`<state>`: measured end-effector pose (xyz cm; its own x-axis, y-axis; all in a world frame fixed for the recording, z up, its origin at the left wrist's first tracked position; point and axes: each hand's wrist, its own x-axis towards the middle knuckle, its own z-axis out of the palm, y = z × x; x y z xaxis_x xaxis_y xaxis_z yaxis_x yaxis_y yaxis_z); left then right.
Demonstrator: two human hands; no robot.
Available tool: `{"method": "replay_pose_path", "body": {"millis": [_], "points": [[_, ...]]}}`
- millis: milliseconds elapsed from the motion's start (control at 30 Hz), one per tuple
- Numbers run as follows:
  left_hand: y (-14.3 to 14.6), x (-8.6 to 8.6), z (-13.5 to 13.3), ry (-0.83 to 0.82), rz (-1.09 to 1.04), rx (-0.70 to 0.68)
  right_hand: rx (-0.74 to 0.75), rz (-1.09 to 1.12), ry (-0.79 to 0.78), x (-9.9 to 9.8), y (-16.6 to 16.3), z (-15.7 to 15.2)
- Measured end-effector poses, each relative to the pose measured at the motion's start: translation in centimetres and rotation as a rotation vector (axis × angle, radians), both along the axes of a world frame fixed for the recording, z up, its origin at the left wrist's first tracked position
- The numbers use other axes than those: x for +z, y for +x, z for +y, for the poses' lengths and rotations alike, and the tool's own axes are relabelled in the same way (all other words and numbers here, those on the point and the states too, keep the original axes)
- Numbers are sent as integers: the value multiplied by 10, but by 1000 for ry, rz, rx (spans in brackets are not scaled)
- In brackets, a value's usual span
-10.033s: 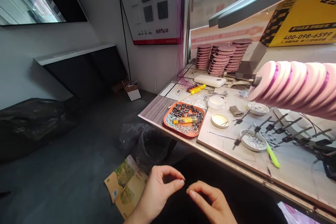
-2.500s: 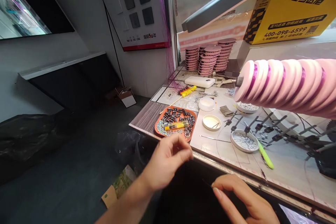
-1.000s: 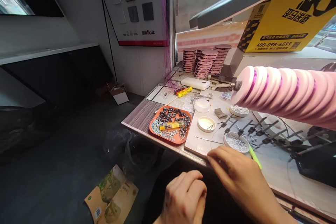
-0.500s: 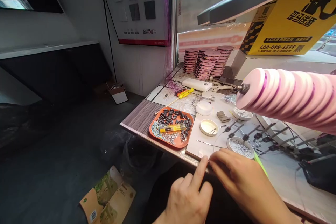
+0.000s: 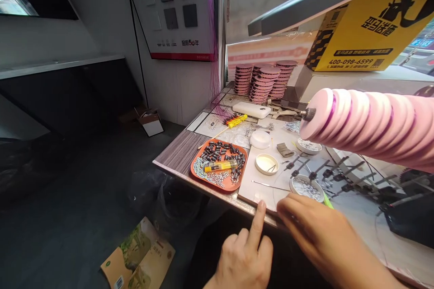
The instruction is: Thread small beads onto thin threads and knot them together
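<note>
My left hand [image 5: 242,257] is below the bench's front edge, its index finger stretched out straight and its thumb spread well away, the other fingers curled under; I see nothing held in it. The index tip is at the front edge of the pale board [image 5: 252,193], which lies along the front edge of the bench [image 5: 176,153]; whether it presses there, I cannot tell. Just right of that tip, over the same edge, is my right hand [image 5: 315,226], slightly blurred, fingers bent and drawn close to the thumb, and I cannot tell whether they grip anything. Beyond my hands a thin metal tool [image 5: 271,186] lies on the board, its right end near the white dish [image 5: 291,186] of small pale beads [image 5: 307,188]; behind the tool sits a cream dish [image 5: 264,162]. Left of the board, near the bench's front left corner, is the red tray [image 5: 232,187] with dark pieces and a yellow tube [image 5: 220,165] in it. Stacks of pink discs [image 5: 262,83] stand towards the bench's far edge, and a row of pink rolls [image 5: 369,122] hangs above its right part.
</note>
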<state>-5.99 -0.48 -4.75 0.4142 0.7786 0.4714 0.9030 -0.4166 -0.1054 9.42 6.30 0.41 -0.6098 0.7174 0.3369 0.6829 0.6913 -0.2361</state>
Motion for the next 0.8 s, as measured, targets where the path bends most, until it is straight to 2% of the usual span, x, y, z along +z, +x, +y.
{"method": "replay_pose_path", "body": {"millis": [133,267,433,600,800], "points": [[-1,3,0,-62,5,-35,-19,-194,-129,8,31,7],[0,2,1,-103,-72,-60,-50,-460,-295,25,48,12],[1,-5,3,-154,-161,13,-36,-589,-312,39,54,13],[2,-9,7,-125,-163,9,-23,-568,-260,39,61,14],[9,-9,9,-114,-196,78,-20,-572,-249,42,66,15]]}}
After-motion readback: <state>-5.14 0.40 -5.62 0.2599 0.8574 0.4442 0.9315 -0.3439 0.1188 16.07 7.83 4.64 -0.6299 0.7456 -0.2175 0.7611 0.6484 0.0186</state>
